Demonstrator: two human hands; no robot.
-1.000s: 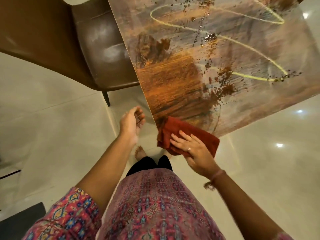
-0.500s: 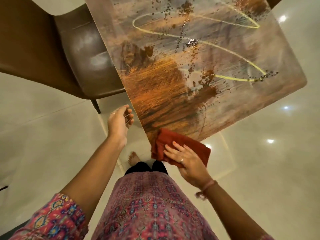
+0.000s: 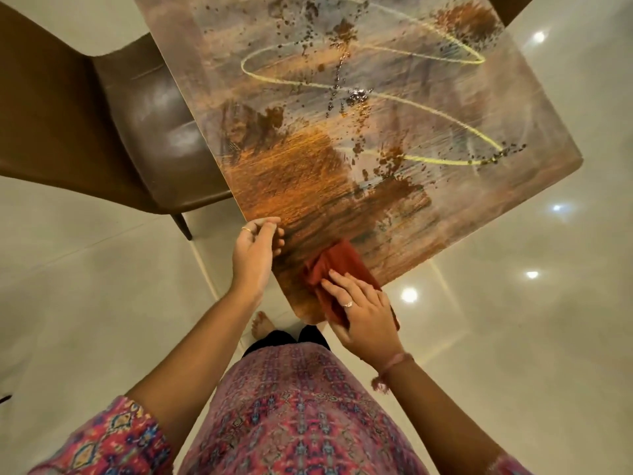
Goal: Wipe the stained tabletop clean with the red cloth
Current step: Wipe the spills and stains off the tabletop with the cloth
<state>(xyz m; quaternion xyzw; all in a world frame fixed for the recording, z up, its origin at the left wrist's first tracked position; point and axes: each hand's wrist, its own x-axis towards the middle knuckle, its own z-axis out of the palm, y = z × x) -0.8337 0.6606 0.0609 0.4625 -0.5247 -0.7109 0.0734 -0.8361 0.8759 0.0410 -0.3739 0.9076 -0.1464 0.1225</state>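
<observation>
Down at the near corner of the square, glossy tabletop (image 3: 445,108), the crumpled red cloth (image 3: 337,269) lies on the surface, part of it hanging past the table's edge. The right hand (image 3: 363,317) presses flat on top of it, fingers straight and close together, pointing up and to the left across the fabric; a ring sits on one finger and a pink thread bracelet (image 3: 394,363) circles the wrist. The left hand (image 3: 255,253) is at the table's left edge just beside the cloth, fingers loosely curled with thumb and fingertips touching the rim; it holds nothing. Across the tabletop run broad orange-brown smears (image 3: 294,176), a looping yellow line (image 3: 404,97) and scattered dark specks, thickest toward the middle and far side. A brown leather chair (image 3: 137,125) stands tucked against the table's left side. Below, the person's patterned pink tunic (image 3: 301,413) fills the lower view, and one bare foot (image 3: 262,325) shows on the pale glossy tiled floor (image 3: 85,286).
</observation>
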